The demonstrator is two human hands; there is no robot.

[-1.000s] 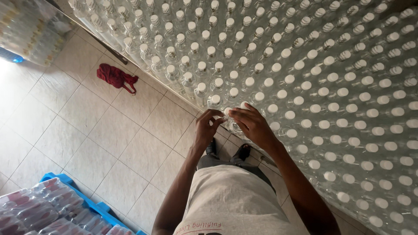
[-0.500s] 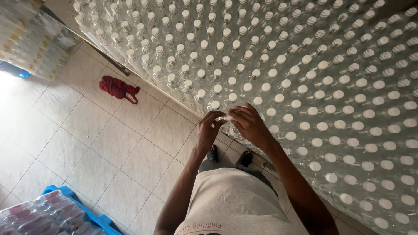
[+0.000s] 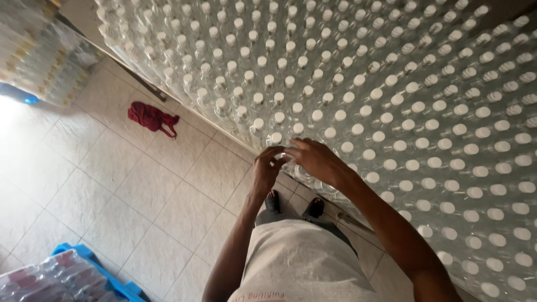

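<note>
Both hands, left (image 3: 267, 168) & right (image 3: 316, 159), pinch one clear plastic white-capped bottle (image 3: 285, 159) at table edge; most bottles (image 3: 391, 100) already capped.

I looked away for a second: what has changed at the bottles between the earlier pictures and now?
Little: the view shifted slightly. Both hands, left hand and right hand, stay together at the near edge of the clear white-capped plastic bottles. The red cloth lies unmoved on the tiled floor.

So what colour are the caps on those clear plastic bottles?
White caps on clear plastic bottles, seen in the head view.
</note>
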